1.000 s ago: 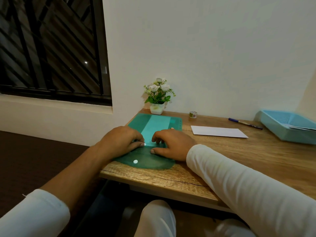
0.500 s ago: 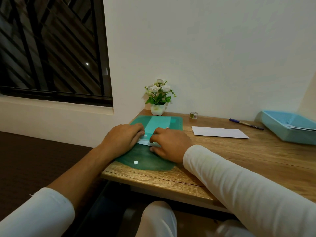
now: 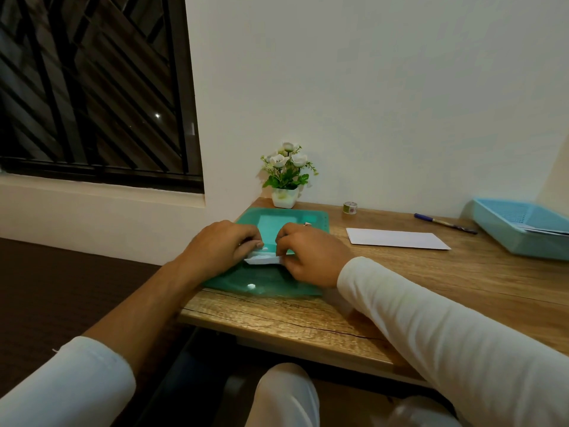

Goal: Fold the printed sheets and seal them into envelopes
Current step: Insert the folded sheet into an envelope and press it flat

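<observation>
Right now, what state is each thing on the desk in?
Sheet: partly folded, over the folder.
Left hand: pinches the sheet.
Right hand: pinches the sheet.
Folder: flat on the desk.
Envelope: flat, untouched.
Pen: lying idle.
Tape: idle.
Tray: holds papers.

One view, head-worn, wide-angle. Faces forward and down over the wooden desk (image 3: 308, 318) toward the white wall (image 3: 369, 87); close in; window (image 3: 92, 87) at left edge.
</observation>
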